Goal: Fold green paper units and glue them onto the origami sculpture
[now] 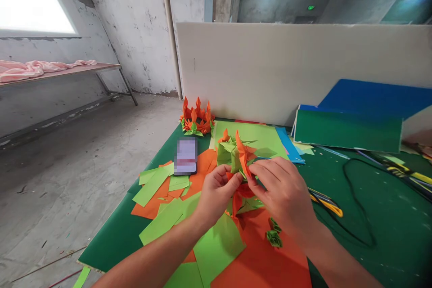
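In the middle of the head view, an orange and green folded-paper piece is held up over the table between both hands. My left hand pinches its lower left side between thumb and fingers. My right hand grips the orange pointed fold on the right side. The fingertips of both hands nearly meet, and parts of the paper behind them are hidden. Beneath lie orange paper sheets and light green sheets. Small dark green folded pieces rest beside my right wrist.
A finished-looking orange and green paper crown stands at the table's far left, with a phone in front of it. Yellow-handled scissors and a black cable lie on the right. A white board borders the green table's back.
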{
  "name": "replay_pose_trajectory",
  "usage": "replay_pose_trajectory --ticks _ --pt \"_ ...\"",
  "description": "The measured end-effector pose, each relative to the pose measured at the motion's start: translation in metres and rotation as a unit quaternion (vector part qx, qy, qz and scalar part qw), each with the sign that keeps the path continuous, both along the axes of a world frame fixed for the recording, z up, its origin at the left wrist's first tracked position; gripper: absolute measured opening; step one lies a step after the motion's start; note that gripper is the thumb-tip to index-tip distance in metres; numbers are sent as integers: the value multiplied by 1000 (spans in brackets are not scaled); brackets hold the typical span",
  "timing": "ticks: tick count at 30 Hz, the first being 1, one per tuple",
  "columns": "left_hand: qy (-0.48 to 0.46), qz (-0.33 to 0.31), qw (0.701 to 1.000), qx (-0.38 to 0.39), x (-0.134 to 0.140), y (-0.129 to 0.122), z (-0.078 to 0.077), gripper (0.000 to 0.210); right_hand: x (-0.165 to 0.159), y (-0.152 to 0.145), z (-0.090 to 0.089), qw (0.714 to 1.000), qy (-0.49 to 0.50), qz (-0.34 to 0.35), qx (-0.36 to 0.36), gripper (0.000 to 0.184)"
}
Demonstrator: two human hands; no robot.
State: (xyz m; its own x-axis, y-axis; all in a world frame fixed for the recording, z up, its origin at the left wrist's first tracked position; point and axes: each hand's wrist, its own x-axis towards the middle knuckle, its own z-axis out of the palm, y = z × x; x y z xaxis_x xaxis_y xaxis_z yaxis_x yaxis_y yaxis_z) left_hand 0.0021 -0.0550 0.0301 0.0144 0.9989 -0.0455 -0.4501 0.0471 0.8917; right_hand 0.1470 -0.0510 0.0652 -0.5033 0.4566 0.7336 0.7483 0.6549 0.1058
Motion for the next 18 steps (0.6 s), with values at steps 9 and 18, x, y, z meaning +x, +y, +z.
replay_pose_trajectory --ticks 9,18 --pt "-39 -39 998 5 -10 8 2 23 22 2 18 990 77 12 -113 29" --pt "-46 -80 995 25 -17 13 1 40 31 6 5 961 38 1 -275 39"
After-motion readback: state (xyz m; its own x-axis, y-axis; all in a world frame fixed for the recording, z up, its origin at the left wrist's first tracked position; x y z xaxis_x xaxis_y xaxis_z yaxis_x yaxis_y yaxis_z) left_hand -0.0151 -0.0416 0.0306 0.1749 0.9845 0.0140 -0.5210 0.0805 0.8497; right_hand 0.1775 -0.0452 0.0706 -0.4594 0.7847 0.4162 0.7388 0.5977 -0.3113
